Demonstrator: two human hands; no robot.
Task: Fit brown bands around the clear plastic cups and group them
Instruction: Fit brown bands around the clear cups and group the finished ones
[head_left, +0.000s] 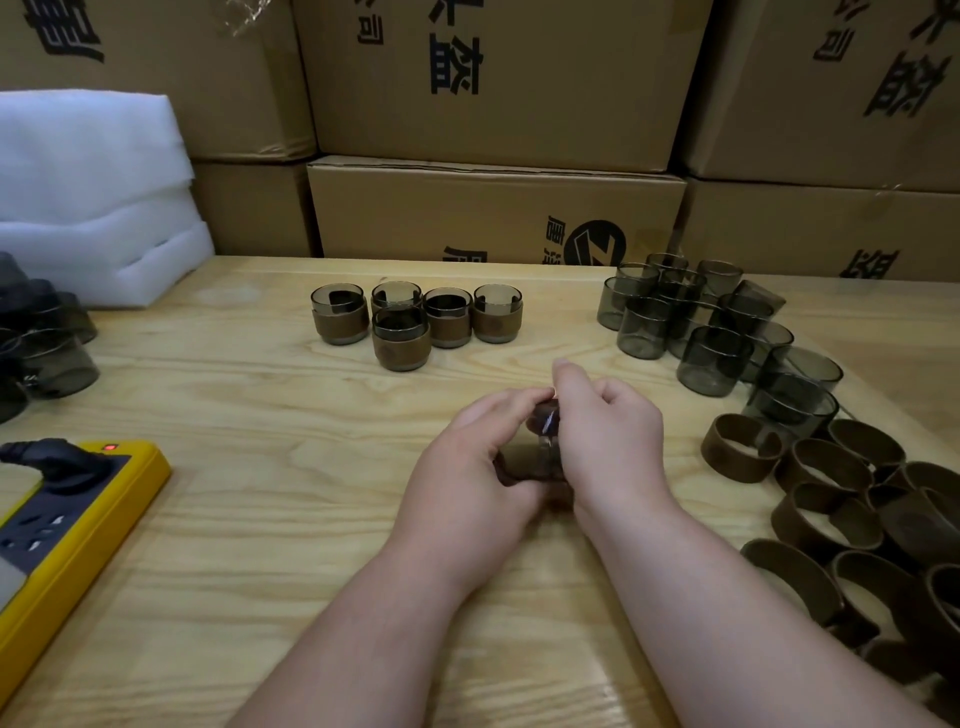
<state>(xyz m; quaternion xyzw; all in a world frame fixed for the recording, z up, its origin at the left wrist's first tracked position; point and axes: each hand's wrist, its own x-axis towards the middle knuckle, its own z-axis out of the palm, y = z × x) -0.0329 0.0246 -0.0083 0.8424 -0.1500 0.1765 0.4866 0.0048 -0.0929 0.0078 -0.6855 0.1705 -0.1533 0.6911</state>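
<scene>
Both hands meet over the middle of the wooden table (260, 415), gripping one smoky clear cup (540, 447) that lies on its side between them. My left hand (478, 467) wraps it from the left, my right hand (608, 441) from the right. A brown band seems to sit under my fingers, mostly hidden. Several banded cups (415, 325) stand grouped at the back centre. Bare cups (696, 322) cluster at the back right. Loose brown bands (841, 509) are piled at the right edge.
A yellow power strip (67, 525) with a black plug lies at the left front. More dark cups (36, 343) sit at the far left, below white foam sheets (93, 197). Cardboard boxes (493, 208) wall off the back of the table.
</scene>
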